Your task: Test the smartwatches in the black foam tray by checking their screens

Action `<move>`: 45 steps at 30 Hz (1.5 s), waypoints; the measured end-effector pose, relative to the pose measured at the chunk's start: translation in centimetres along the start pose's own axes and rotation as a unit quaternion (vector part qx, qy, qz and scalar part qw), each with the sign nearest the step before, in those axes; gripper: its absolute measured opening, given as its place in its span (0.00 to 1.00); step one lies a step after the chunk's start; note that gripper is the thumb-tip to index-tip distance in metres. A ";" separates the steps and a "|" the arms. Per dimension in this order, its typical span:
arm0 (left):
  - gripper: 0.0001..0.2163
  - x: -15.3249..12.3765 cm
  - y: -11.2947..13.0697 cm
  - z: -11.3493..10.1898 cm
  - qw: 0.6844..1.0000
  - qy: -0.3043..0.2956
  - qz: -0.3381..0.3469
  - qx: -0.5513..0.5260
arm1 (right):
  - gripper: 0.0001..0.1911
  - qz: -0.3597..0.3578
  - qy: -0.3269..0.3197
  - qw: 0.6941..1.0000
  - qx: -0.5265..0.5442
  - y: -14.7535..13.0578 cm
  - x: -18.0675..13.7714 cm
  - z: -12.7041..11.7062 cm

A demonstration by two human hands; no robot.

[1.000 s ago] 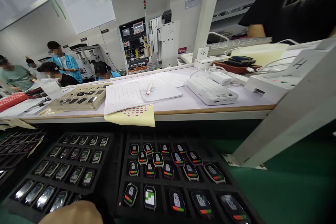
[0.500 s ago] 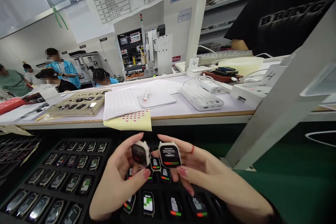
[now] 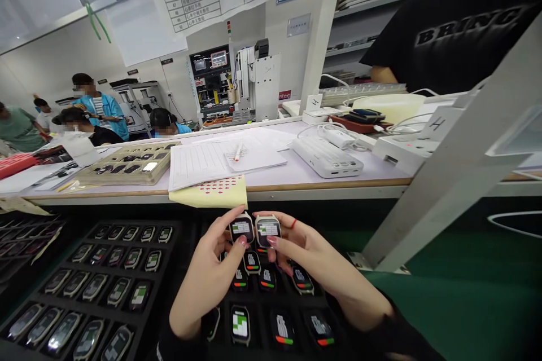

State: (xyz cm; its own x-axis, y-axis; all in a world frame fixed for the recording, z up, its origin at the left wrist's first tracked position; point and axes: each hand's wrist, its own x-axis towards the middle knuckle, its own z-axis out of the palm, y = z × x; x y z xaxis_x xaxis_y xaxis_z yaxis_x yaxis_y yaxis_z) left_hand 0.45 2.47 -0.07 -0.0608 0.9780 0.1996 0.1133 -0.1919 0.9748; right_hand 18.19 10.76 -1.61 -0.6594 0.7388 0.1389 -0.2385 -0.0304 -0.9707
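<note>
My left hand pinches a small watch body with a lit screen, thumb on its lower edge. My right hand holds a second watch body right beside it, screens facing me, the two nearly touching. A red ring sits on a right finger. Both hands hover over a black tray whose pockets hold several more lit watch bodies. A second black tray of watch bodies lies to the left.
A white bench runs behind the trays with papers, a pen, a yellow sticker sheet, a beige tray, a white charger block and cables. A slanted white post stands right. A person in black stands far right; other workers sit far left.
Both hands came up from the bottom edge, each with a watch body. Since half a second ago they moved farther from me and brought the two watches closer; both screens now show white and green.
</note>
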 end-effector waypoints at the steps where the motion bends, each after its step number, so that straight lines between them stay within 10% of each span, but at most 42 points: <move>1: 0.21 0.1 0.1 0.0 1.000 0.001 -0.003 -0.001 | 0.36 -0.002 0.012 1.000 -0.005 0.1 0.1 0.0; 13: 0.22 0.7 -0.9 0.0 0.999 0.019 0.002 0.038 | 0.35 -0.019 0.100 0.995 0.019 1.2 0.6 -0.9; 45: 0.23 0.9 -1.1 0.0 0.998 0.055 0.009 0.036 | 0.31 -0.039 0.068 0.994 0.079 0.4 0.4 -1.1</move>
State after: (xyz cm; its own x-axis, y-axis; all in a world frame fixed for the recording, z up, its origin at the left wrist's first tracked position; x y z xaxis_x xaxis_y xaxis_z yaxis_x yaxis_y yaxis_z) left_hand 0.31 3.51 -0.94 -0.1667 0.9587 0.2303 0.1860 -0.1988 0.9622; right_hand 18.65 11.78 -2.19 -0.5345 0.8272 0.1735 -0.4012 -0.0676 -0.9135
